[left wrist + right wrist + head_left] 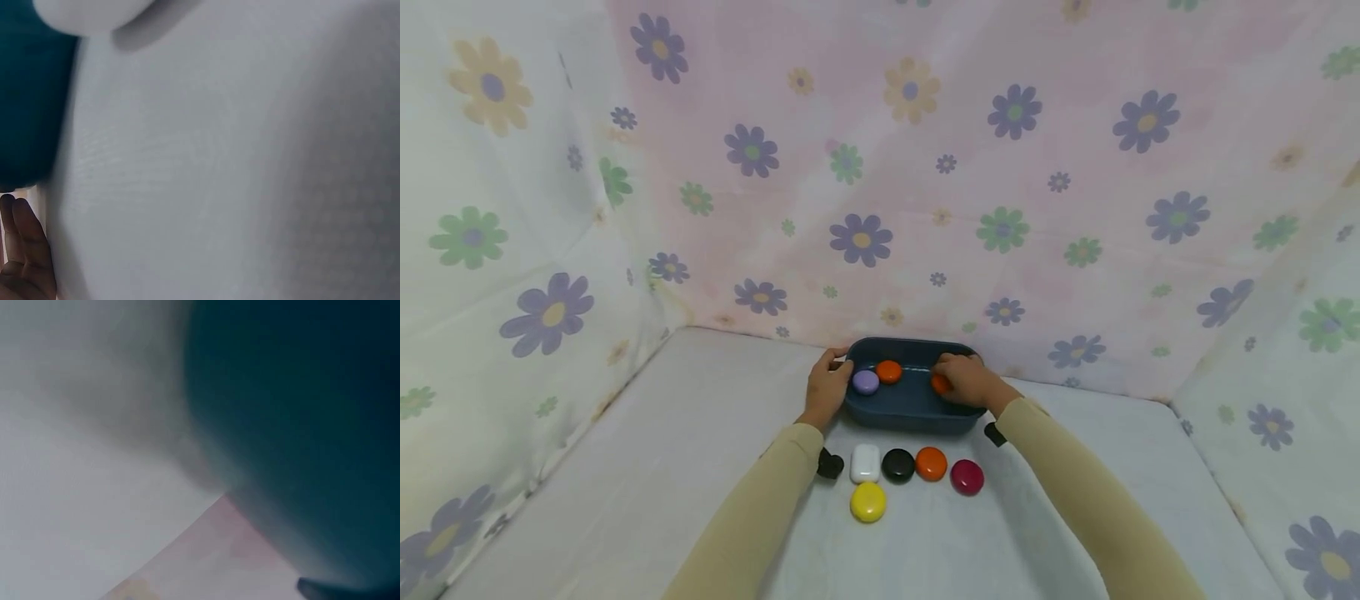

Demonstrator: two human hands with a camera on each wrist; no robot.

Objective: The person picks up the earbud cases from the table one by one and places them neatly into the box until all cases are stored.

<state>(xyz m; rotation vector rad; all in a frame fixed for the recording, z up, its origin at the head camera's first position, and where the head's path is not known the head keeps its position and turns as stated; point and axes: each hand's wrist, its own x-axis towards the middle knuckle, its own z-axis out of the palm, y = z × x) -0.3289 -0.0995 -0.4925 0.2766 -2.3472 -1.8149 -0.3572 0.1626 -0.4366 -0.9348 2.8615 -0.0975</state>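
A dark blue tray (917,423) stands near the back wall. My left hand (827,388) holds its left end at the rim; two fingers (32,240) show beside the tray's corner in the left wrist view. Inside the tray, my right hand (968,380) grips an orange round piece (940,384) near the right end, partly hidden by the fingers. A lilac round piece (866,382) and another orange round piece (889,372) lie at the tray's left side. In the right wrist view the tray's blurred side (300,425) fills the right, and the hand is hardly visible.
In front of the tray lie a white rounded-square piece (865,463), a black round piece (898,466), an orange one (931,464), a dark red one (967,477) and a yellow one (868,502). Flowered cloth walls (925,192) surround the white tabletop (700,417).
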